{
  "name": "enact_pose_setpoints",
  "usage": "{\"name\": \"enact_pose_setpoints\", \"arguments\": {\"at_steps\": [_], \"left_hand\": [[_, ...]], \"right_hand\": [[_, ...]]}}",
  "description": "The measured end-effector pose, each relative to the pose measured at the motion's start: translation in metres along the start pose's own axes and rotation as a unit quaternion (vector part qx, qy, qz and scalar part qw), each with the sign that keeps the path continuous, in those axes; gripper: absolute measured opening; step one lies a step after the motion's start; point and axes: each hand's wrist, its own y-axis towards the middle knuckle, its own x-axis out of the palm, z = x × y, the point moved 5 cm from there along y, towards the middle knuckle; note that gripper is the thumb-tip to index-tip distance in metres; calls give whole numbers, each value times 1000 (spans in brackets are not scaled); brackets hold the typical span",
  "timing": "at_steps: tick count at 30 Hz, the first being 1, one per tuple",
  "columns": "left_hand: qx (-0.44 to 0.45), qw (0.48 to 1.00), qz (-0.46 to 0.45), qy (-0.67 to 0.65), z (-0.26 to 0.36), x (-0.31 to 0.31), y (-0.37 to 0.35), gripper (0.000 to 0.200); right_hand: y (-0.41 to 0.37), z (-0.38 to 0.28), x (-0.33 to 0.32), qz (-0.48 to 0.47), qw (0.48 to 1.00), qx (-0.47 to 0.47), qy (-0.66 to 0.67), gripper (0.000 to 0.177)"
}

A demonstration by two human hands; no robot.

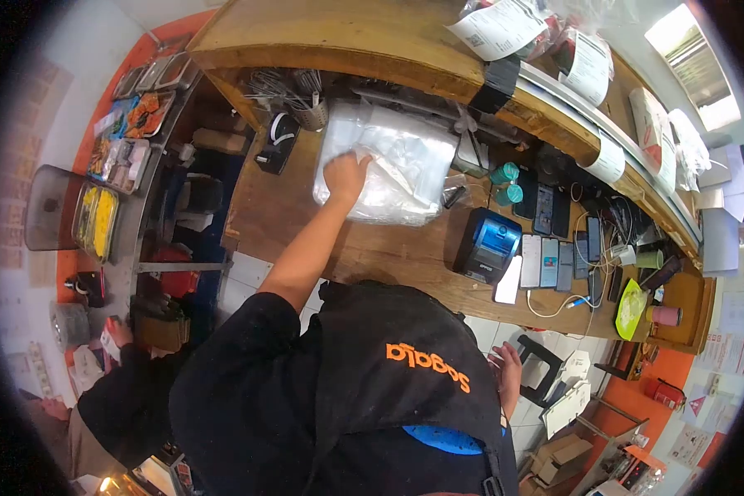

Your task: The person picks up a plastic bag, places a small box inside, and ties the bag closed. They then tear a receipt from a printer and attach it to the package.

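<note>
My left hand (347, 176) reaches forward over a stack of clear plastic bags (422, 157) on the wooden table. Its fingers are closed on the lifted, crumpled edge of the top plastic bag (386, 175). My right hand (508, 372) hangs low at my side, beyond the table's front edge, with its fingers loosely apart and nothing visible in them. Behind the bags stands a metal holder (312, 116) with whisks and other utensils. Left of the stack is a black box (279, 145) with a white mark.
Right of the bags are a blue-and-black label printer (489, 245), several phones (549, 263), cables and teal containers (508, 183). A wooden shelf (331, 58) overhangs the table's back. At left, a co-worker's hand (120, 332) is near a counter with food trays (99, 219).
</note>
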Motion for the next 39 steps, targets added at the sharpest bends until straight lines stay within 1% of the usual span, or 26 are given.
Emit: {"name": "enact_pose_setpoints", "arguments": {"at_steps": [1, 3, 4, 5, 6, 7, 8, 10, 11, 13, 16, 18, 20, 21, 23, 24, 26, 28, 29, 30, 32, 33, 36, 37, 38, 39], "left_hand": [[-3, 1000, -1, 0, -8, 10, 1, 17], [116, 990, -77, -12, -18, 48, -3, 14], [116, 990, -78, -11, -28, 56, -7, 14], [269, 963, 13, -27, -25, 54, -18, 11], [413, 904, 104, -44, -17, 46, -33, 10], [421, 897, 125, -53, -17, 44, -34, 10], [420, 898, 124, -53, -17, 45, -31, 10], [308, 944, -20, 114, -10, 45, -22, 16], [301, 946, -21, 116, -9, 45, -18, 16], [238, 946, -73, 208, -9, 52, -10, 24], [219, 947, -79, 220, 4, 42, -16, 28], [227, 952, -31, 204, -11, 73, -2, 35], [204, 954, -18, 218, -17, 80, 1, 27], [207, 953, 2, 219, -16, 81, 0, 22], [206, 953, 18, 220, -12, 75, -5, 18], [217, 954, 11, 204, -6, 67, -8, 18], [228, 955, 8, 189, 1, 62, -10, 19], [241, 955, 80, 153, 5, 55, -12, 12], [264, 953, 101, 106, 6, 52, -11, 13], [262, 954, 102, 105, 9, 45, -11, 13], [265, 961, 80, 13, 24, 19, -13, 18], [260, 961, 83, -36, 29, 10, -13, 27], [265, 957, 70, -93, 34, 8, -6, 30], [265, 943, 103, -174, 34, 3, -8, 33], [256, 934, 82, -236, 32, 5, -2, 33], [252, 923, 51, -286, 33, -2, -7, 31]], "right_hand": [[4, -2, 1, 0, 1000, 2, -3, 37], [10, -7, 6, -19, 1000, -6, -20, 38], [12, -10, 9, -18, 1000, -4, -20, 38], [12, -14, 11, -19, 999, -8, -26, 39], [12, -17, 12, -20, 999, -12, -34, 39], [12, -20, 13, -19, 999, -10, -35, 39], [13, -22, 15, -22, 999, -6, -40, 39], [12, -24, 19, -28, 998, 2, -50, 38], [11, -28, 21, -29, 998, -1, -56, 38], [12, -35, 24, -32, 996, -13, -84, 39], [15, -37, 21, -41, 995, -26, -87, 42], [24, -30, 17, -45, 994, -6, -96, 43], [38, -21, 11, -94, 985, -41, -142, 42], [48, -14, 8, -111, 980, -36, -158, 42], [62, -2, -5, -100, 984, -8, -148, 41], [61, -9, -3, -103, 983, -7, -153, 41], [50, -40, 15, -100, 969, -53, -217, 40], [51, -56, 24, -121, 974, -57, -184, 41], [43, -74, 32, -110, 974, -55, -190, 41], [38, -86, 40, -100, 974, -53, -196, 41], [48, -96, 44, -109, 976, -56, -179, 42], [48, -106, 52, -117, 973, -77, -184, 44], [42, -125, 87, -138, 964, -114, -199, 45], [36, -136, 99, -149, 957, -133, -210, 45], [24, -147, 117, -179, 947, -148, -224, 45], [26, -151, 126, -179, 939, -158, -246, 43]]}}
